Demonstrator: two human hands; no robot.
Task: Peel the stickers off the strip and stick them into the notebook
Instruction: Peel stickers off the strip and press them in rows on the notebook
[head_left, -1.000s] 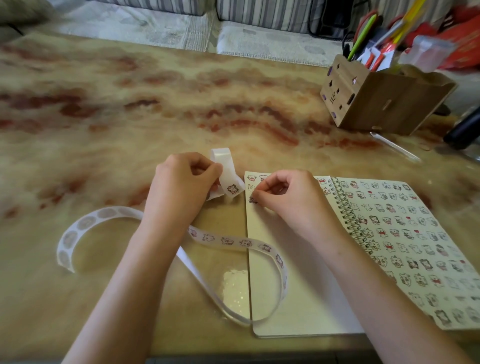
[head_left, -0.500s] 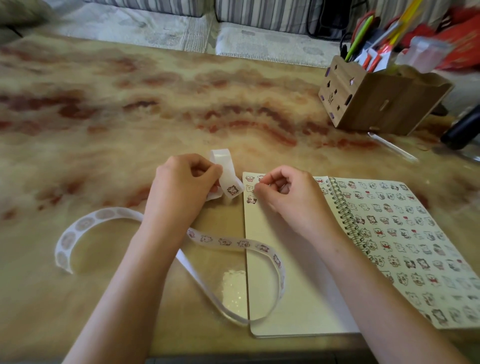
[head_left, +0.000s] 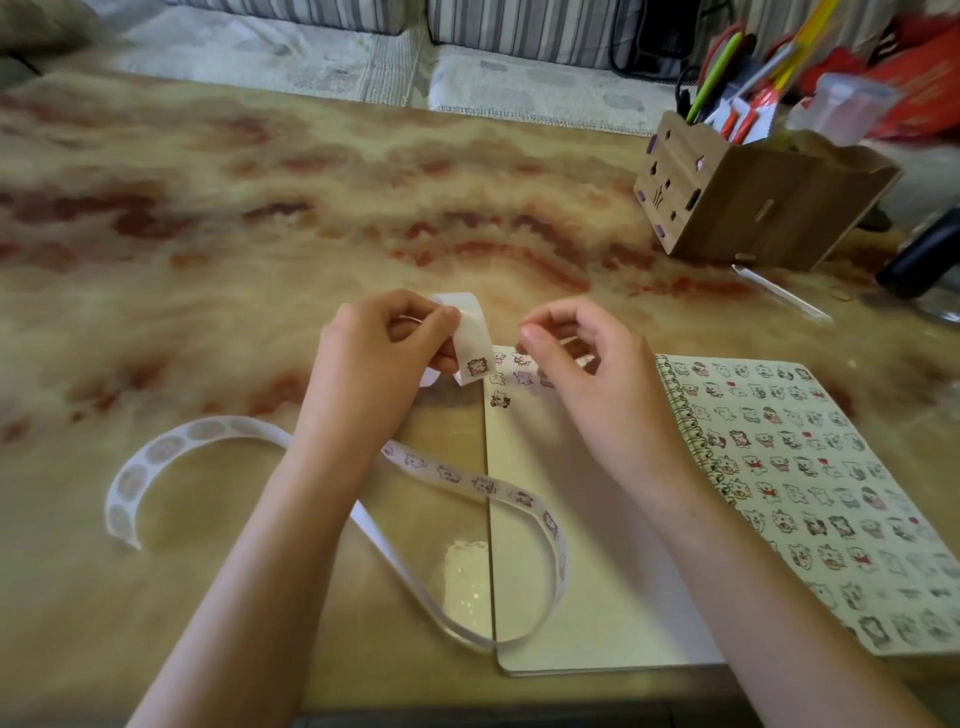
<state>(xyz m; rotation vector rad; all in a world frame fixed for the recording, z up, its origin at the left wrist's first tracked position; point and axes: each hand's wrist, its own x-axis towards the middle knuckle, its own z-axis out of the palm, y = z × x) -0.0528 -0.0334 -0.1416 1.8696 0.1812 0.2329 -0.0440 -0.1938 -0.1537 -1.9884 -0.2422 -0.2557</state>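
A long white sticker strip (head_left: 467, 480) loops over the table and the notebook's left page. My left hand (head_left: 382, 364) pinches its upper end, where one small animal sticker (head_left: 477, 367) shows. The open spiral notebook (head_left: 582, 545) lies at the right; its right page is full of stickers. Several stickers sit at the top of the left page, one (head_left: 500, 399) lower down. My right hand (head_left: 587, 374) hovers above the page's top edge with fingers curled and thumb near forefinger, nothing visible between them.
A wooden desk organiser (head_left: 748, 202) with pens stands at the back right. A clear pen (head_left: 779, 293) lies in front of it, and a dark object (head_left: 924, 260) sits at the right edge. The marble-patterned table (head_left: 260, 208) spreads to the left and back.
My right hand has lifted off the left page and moved up toward the strip's end, leaving a sticker on the page. My left hand stays holding the strip.
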